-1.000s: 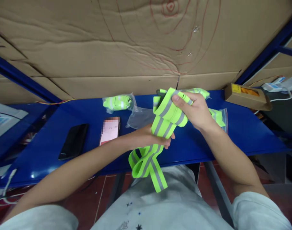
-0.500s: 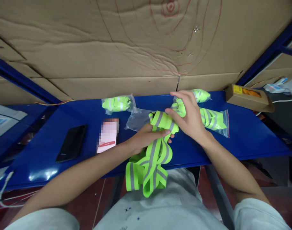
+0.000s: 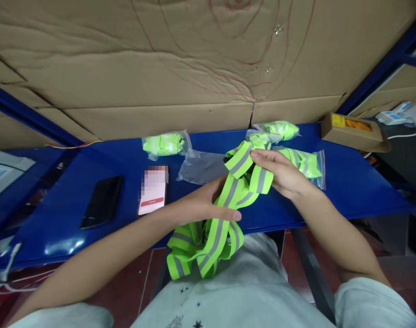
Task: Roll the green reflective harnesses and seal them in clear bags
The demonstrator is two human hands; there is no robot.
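A long neon-green strap with a grey stripe (image 3: 220, 228) hangs in loops over the table's front edge, in front of my shirt. My left hand (image 3: 215, 202) is around its middle part, thumb lying across the strap and the other fingers hidden behind it. Higher up, my right hand (image 3: 281, 171) pinches the folded upper end between thumb and fingers. Behind the hands lies a clear plastic bag (image 3: 203, 167), flat on the blue table (image 3: 126, 157). Bagged green straps lie at the back left (image 3: 165, 145), back right (image 3: 283, 130) and beside my right hand (image 3: 308, 164).
A black phone (image 3: 102, 200) and a phone with a lit screen (image 3: 153, 189) lie on the left. An open cardboard box (image 3: 354, 132) stands at the right back. Behind the table rises a cardboard panel (image 3: 160, 86); white cables (image 3: 12, 262) are at the lower left.
My right hand has closed on the upper end of the strap and folded it over to the right. The left thumb has shifted lower, and the hanging loops have spread left.
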